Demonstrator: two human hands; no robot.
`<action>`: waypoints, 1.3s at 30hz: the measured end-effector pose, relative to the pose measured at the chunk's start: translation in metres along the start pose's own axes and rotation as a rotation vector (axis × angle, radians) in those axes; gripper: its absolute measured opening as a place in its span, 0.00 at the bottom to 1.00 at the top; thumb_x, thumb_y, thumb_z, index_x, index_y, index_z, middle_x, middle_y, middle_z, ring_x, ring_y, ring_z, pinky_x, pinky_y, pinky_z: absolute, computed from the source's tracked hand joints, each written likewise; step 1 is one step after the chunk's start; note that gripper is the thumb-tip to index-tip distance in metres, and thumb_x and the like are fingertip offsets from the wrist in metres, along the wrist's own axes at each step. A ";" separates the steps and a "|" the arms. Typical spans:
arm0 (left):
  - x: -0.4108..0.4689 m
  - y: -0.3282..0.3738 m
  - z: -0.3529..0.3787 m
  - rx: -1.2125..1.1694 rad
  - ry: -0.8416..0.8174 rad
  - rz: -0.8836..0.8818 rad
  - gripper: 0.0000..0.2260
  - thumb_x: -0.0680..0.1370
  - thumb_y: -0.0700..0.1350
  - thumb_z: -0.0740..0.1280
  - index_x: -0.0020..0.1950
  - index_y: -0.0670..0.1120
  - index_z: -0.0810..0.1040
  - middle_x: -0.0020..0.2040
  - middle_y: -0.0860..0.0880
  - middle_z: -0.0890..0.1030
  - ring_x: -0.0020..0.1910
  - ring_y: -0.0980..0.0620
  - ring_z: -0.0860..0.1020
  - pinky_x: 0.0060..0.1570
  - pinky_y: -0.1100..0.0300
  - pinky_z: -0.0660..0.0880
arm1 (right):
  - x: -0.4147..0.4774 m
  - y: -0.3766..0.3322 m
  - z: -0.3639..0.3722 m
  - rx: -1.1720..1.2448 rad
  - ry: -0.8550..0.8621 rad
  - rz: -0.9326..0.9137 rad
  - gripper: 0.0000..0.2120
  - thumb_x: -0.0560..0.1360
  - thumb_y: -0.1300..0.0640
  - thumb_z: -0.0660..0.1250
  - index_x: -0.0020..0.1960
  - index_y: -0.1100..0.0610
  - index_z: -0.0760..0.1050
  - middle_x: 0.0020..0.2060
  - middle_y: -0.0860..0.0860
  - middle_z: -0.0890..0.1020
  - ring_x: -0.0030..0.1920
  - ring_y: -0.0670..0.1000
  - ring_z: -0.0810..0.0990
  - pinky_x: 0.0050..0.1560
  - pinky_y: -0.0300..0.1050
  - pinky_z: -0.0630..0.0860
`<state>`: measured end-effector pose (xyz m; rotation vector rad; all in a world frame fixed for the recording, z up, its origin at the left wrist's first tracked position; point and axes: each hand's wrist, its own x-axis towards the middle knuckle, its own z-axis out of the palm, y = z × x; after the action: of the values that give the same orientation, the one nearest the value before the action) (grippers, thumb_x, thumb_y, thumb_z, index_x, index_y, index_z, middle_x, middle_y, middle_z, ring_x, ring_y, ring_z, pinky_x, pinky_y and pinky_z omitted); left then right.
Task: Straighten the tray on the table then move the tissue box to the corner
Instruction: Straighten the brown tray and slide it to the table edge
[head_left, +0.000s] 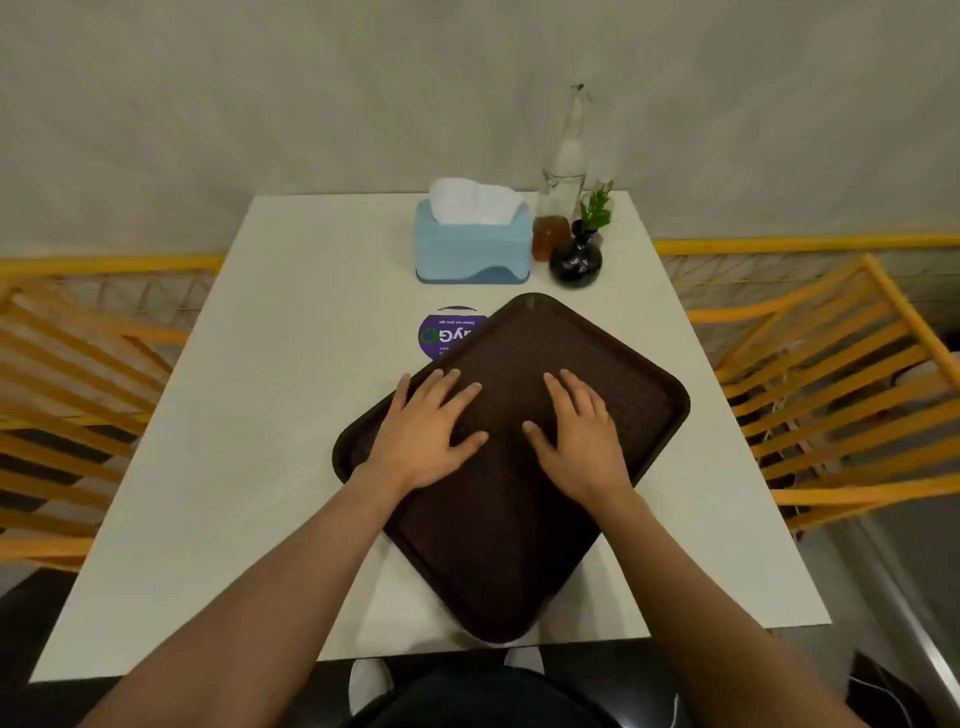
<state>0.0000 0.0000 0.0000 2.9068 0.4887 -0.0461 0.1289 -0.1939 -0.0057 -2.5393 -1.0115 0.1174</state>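
Note:
A dark brown tray (613, 364) lies turned diagonally on the white table (249, 415), one corner pointing at the far side and one reaching the near edge. My left hand (426, 431) rests flat on the tray's left part, fingers spread. My right hand (579, 436) lies flat on the tray beside it, fingers also apart. A light blue tissue box (472, 249) with white tissue sticking out stands at the far middle of the table, against the wall side.
Right of the tissue box stand an amber glass (548, 236), a tall clear bottle (566, 161) and a black vase with a green sprig (576, 260). A purple round sticker (441, 335) is partly under the tray. Orange slatted chairs (831, 384) flank the table.

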 end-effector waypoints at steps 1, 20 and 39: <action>-0.001 0.002 0.003 0.025 -0.019 -0.007 0.34 0.77 0.71 0.50 0.81 0.58 0.57 0.83 0.48 0.56 0.82 0.47 0.50 0.78 0.40 0.42 | -0.002 0.001 0.001 -0.021 -0.020 0.012 0.34 0.79 0.38 0.61 0.80 0.49 0.55 0.80 0.52 0.57 0.79 0.57 0.55 0.76 0.59 0.57; -0.071 0.012 0.046 0.020 0.086 -0.459 0.36 0.76 0.75 0.42 0.81 0.61 0.54 0.83 0.48 0.57 0.82 0.44 0.53 0.77 0.37 0.40 | 0.009 0.006 0.026 -0.202 -0.238 -0.263 0.34 0.79 0.32 0.43 0.80 0.47 0.57 0.81 0.51 0.57 0.80 0.56 0.51 0.77 0.56 0.45; -0.109 -0.092 -0.009 -0.126 0.162 -0.502 0.23 0.84 0.50 0.58 0.79 0.48 0.63 0.63 0.42 0.76 0.60 0.42 0.74 0.59 0.47 0.75 | -0.003 -0.045 0.003 0.090 0.164 -0.038 0.23 0.79 0.45 0.66 0.72 0.51 0.70 0.64 0.53 0.71 0.63 0.54 0.69 0.57 0.49 0.74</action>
<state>-0.1330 0.0516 -0.0016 2.6042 1.1898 0.1443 0.0972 -0.1658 0.0090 -2.4033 -0.9675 -0.0542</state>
